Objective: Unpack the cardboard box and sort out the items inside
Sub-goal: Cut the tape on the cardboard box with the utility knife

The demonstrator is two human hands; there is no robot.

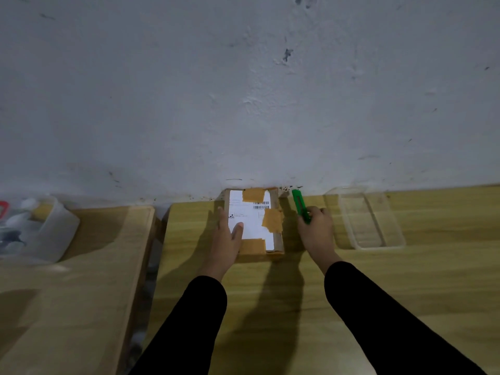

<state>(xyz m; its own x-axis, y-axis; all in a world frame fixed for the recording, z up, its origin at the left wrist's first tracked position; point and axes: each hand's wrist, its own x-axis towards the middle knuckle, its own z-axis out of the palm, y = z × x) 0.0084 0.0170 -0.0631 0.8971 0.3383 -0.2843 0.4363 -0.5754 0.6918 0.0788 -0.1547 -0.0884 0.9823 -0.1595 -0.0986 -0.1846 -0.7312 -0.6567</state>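
A small cardboard box [277, 239] lies flat on the wooden table against the wall. A white shipping label and patches of brown tape cover its top, and it looks sealed. My left hand [226, 239] rests flat on the box's left side, thumb on the label. My right hand [316, 228] is just right of the box, closed around a green utility knife [299, 205] that points away toward the wall. I cannot see whether the blade is out.
An empty clear plastic tray [370, 220] sits on the table [405, 266] right of my right hand. A second wooden table [81, 280] stands to the left across a narrow gap, carrying a translucent container [54, 231] with blurred items inside. The white wall rises directly behind.
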